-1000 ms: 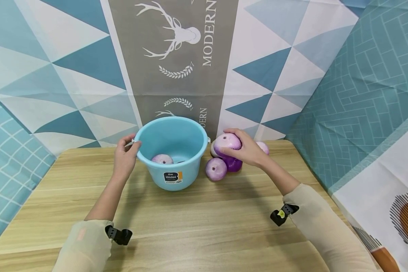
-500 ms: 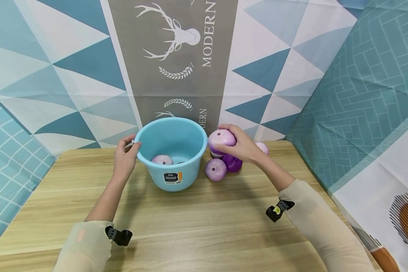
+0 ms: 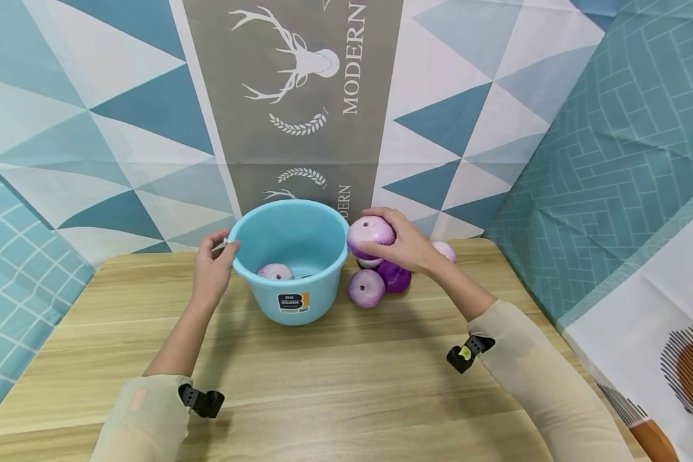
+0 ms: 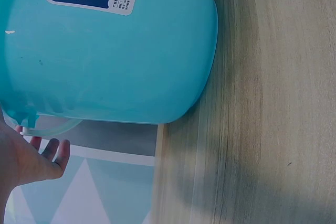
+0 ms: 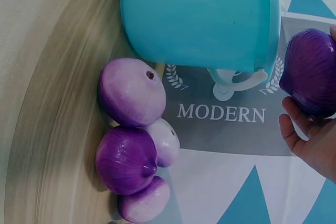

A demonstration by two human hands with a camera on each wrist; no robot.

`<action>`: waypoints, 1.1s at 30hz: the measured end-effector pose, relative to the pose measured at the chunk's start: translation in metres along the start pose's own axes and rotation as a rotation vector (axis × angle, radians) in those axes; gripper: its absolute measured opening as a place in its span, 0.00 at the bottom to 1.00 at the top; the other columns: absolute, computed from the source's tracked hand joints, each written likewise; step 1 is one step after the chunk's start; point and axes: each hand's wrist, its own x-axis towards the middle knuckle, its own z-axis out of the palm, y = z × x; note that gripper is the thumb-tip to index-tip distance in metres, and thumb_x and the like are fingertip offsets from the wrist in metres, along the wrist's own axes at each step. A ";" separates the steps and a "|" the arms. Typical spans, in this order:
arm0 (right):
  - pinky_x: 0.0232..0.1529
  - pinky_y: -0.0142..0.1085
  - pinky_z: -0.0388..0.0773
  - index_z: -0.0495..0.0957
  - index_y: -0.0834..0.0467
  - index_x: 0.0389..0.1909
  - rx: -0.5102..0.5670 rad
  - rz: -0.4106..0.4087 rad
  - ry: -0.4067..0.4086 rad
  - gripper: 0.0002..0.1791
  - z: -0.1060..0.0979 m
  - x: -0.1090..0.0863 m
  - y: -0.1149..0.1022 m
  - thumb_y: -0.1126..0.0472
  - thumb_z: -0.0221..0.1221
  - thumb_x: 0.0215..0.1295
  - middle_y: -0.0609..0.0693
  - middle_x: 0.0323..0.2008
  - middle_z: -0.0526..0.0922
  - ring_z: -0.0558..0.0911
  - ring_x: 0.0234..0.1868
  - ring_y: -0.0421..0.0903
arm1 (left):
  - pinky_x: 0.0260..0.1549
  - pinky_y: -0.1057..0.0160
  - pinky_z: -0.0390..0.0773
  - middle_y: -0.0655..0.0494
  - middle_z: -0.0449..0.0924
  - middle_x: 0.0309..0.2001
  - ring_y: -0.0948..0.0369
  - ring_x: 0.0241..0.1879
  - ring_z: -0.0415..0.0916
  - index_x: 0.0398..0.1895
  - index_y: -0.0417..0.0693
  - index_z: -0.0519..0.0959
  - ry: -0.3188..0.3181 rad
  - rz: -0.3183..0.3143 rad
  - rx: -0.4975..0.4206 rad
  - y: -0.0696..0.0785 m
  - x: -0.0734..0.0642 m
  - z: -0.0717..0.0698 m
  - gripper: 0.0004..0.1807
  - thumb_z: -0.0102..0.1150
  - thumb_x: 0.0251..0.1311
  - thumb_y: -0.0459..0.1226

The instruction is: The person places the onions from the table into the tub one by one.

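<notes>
A light blue bucket (image 3: 326, 292) stands upright on the table, a purple-and-white onion (image 3: 276, 271) lying inside it. At the bucket's left rim, my left hand (image 3: 212, 269) pinches the edge by the handle joint, thumb on the rim. My right hand (image 3: 409, 244) grips another onion (image 3: 371, 234), raised just beside the bucket's right rim; the right wrist view shows this onion's dark purple side (image 5: 311, 72). Below it, several onions sit together: a pale purple one (image 3: 366, 288) in front, a dark purple one (image 3: 394, 277), and lighter ones behind, partly hidden in the head view.
The wood-grain table (image 3: 323, 398) extends in front of the bucket and onions. Behind rises a patterned cloth backdrop (image 3: 439, 128) close to the table's far edge. A white handle (image 5: 241, 82) hangs on the bucket's outer side.
My right hand has carried its onion left and slightly up, from over the other onions to the bucket's right rim. The left hand and the bucket have stayed about still.
</notes>
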 end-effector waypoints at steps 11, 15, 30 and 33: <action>0.57 0.49 0.72 0.64 0.46 0.64 0.007 0.016 -0.002 0.38 0.004 0.006 -0.002 0.39 0.62 0.52 0.48 0.63 0.67 0.70 0.61 0.48 | 0.46 0.70 0.72 0.49 0.63 0.65 0.54 0.61 0.66 0.65 0.45 0.63 -0.004 0.002 0.006 0.001 0.000 0.000 0.27 0.46 0.65 0.47; 0.57 0.49 0.72 0.64 0.44 0.64 0.020 0.025 -0.006 0.38 0.005 0.008 -0.004 0.39 0.63 0.52 0.48 0.63 0.66 0.70 0.61 0.48 | 0.48 0.67 0.72 0.49 0.62 0.65 0.53 0.62 0.65 0.65 0.45 0.63 -0.011 -0.001 0.010 0.001 0.000 -0.001 0.28 0.46 0.65 0.47; 0.57 0.47 0.72 0.64 0.46 0.64 0.051 -0.010 -0.002 0.38 0.012 0.013 -0.011 0.40 0.63 0.53 0.48 0.62 0.67 0.70 0.59 0.47 | 0.42 0.74 0.71 0.50 0.63 0.64 0.55 0.60 0.66 0.65 0.45 0.63 -0.002 -0.011 -0.003 0.001 0.000 -0.001 0.27 0.46 0.65 0.47; 0.56 0.47 0.73 0.64 0.45 0.63 0.051 -0.006 -0.006 0.37 0.013 0.014 -0.012 0.40 0.63 0.53 0.48 0.62 0.67 0.70 0.59 0.47 | 0.41 0.75 0.71 0.49 0.63 0.65 0.55 0.60 0.66 0.65 0.45 0.63 -0.006 -0.013 -0.002 0.001 0.000 0.000 0.28 0.46 0.65 0.47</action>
